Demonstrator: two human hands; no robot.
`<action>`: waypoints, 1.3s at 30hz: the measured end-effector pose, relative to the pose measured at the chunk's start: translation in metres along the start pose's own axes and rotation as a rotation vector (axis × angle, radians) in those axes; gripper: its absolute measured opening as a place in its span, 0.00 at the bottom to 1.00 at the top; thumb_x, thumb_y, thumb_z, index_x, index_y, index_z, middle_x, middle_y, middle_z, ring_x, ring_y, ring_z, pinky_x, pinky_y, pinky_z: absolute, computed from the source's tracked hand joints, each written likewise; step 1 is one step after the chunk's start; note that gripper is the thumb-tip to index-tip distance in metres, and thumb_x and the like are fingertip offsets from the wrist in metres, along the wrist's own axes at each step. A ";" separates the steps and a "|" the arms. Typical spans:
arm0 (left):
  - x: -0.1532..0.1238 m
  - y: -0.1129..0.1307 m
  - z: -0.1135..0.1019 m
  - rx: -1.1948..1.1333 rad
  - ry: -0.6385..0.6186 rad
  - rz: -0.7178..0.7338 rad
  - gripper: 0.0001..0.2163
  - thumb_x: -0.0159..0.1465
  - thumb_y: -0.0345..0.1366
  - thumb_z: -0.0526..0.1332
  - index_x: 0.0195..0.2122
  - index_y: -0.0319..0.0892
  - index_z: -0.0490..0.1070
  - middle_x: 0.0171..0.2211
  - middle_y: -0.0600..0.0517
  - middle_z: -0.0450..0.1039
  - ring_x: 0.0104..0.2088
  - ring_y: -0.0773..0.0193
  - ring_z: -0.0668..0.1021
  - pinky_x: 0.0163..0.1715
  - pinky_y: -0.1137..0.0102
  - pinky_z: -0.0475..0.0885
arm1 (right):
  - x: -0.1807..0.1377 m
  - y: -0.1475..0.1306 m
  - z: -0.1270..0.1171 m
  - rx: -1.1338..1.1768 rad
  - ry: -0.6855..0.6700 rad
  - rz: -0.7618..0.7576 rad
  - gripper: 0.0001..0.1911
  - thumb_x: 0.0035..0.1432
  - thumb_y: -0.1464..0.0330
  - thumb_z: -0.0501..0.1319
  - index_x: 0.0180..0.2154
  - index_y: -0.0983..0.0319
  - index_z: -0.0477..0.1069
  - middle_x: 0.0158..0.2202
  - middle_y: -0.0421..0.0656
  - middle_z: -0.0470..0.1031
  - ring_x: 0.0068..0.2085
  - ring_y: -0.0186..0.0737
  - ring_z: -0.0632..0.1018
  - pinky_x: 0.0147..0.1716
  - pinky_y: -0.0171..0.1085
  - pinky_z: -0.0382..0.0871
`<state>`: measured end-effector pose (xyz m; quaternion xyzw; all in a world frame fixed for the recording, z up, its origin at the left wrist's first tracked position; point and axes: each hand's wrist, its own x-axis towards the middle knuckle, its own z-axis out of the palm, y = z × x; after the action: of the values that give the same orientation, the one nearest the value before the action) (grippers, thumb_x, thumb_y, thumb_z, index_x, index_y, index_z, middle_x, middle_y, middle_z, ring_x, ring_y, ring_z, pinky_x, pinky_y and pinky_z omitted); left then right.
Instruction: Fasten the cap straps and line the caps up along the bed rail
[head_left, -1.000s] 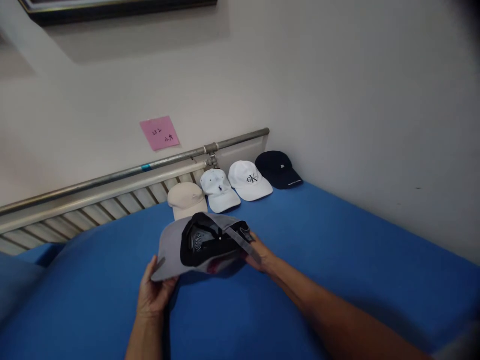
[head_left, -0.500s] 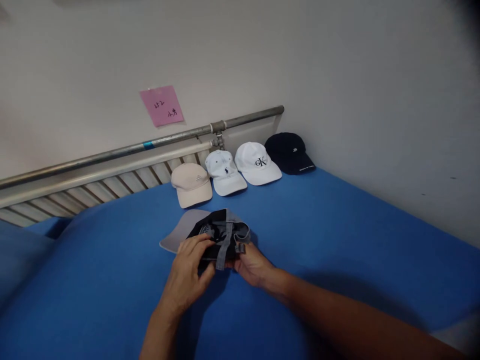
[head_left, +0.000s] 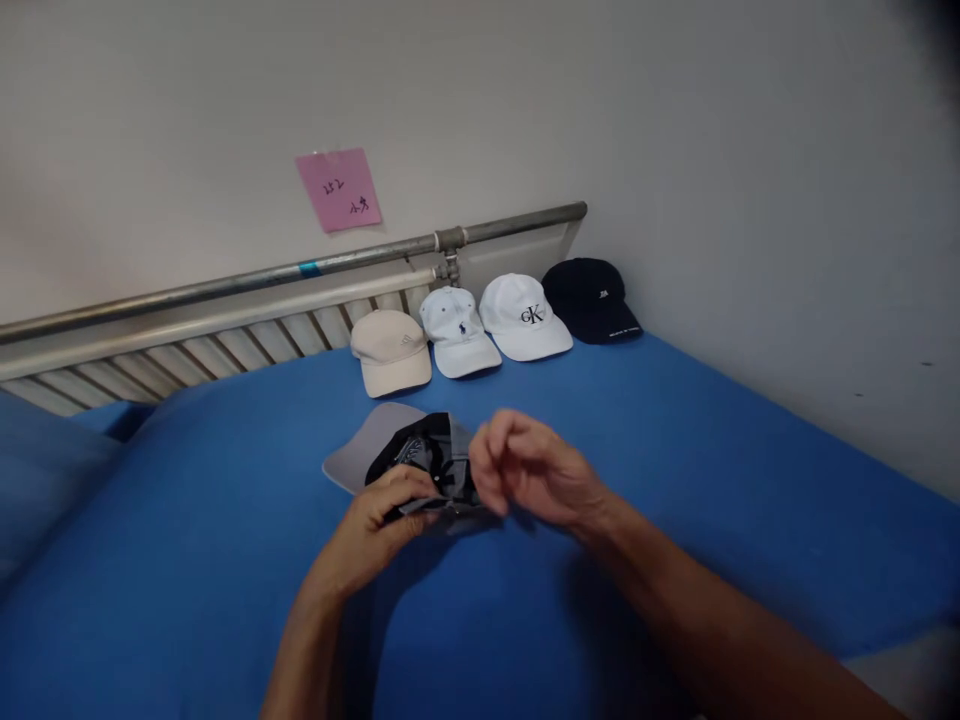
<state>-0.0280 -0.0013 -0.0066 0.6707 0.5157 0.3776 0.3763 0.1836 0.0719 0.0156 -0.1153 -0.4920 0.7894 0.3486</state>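
Grey fabric and a black lining are what show of the grey cap (head_left: 367, 455), which lies upside down on the blue bed (head_left: 675, 480), in front of the person and nearer than a row of four other caps. Its brim points away and to the left, toward the metal rail (head_left: 300, 270). Its long axis runs from that brim back and rightward to the hands.

Much of the cap's rear is covered. The left hand (head_left: 379, 520) pinches the near edge, thumb and fingers closed on the cloth. The right hand (head_left: 529, 470) is bunched over the back of the cap, fingers curled in narrow. From here I cannot tell whether it grips the strap or anything at all. The print inside the lining is too small to read.

Along the rail sit the beige cap (head_left: 391, 352), the white cap with a small dark logo (head_left: 457, 332), the white cap with black letters (head_left: 523, 318) and the dark cap (head_left: 592, 298), side by side with brims toward the person. On the wall above is a pink note (head_left: 338, 189); its writing is illegible.
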 end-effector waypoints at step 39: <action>-0.009 0.003 -0.014 -0.152 -0.039 -0.238 0.10 0.58 0.41 0.64 0.40 0.48 0.78 0.38 0.53 0.77 0.38 0.64 0.74 0.39 0.72 0.67 | 0.012 0.034 -0.013 0.346 0.088 0.027 0.06 0.54 0.69 0.59 0.36 0.60 0.70 0.18 0.32 0.59 0.16 0.25 0.56 0.17 0.28 0.56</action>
<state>-0.0415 -0.0094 0.0010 0.5815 0.5543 0.3552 0.4780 0.1666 0.0799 -0.0181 -0.0947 -0.3316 0.8610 0.3738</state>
